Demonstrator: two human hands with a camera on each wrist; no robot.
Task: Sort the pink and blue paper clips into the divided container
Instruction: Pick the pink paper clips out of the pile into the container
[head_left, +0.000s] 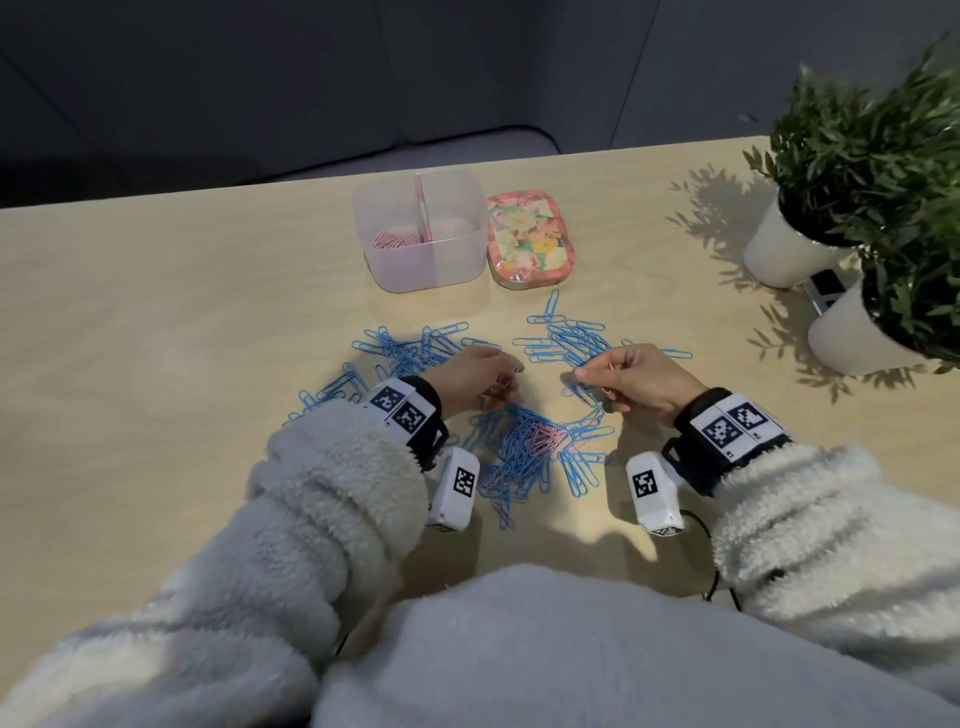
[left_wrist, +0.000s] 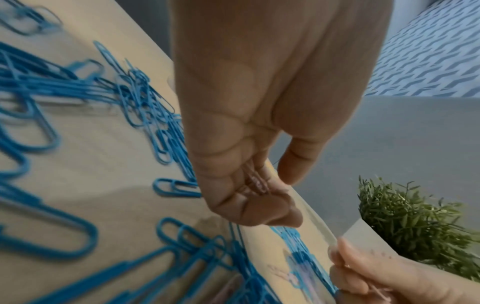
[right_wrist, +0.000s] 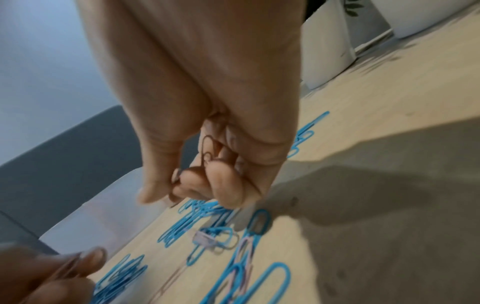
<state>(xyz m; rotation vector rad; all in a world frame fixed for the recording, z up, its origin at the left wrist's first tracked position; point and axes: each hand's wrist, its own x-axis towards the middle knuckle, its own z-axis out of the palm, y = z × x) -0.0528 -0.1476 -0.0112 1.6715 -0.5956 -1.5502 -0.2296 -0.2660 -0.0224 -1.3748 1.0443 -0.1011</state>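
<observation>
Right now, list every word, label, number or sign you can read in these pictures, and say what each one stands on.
No readable words, brands or numbers anywhere.
Black-and-white square code markers on the left wristband, the right wristband and the two white wrist cameras: patterns only, no letters.
Floral tin: flower print, no text visible.
Divided container: no label seen.
White plant pots: plain.
Small dark object between the pots: too small to read.

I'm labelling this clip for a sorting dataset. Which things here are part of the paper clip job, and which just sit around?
Job:
blue paper clips
pink paper clips
divided container
left hand, holding pink clips
right hand, holding pink clips

Lying about:
floral tin
two potted plants
table
</observation>
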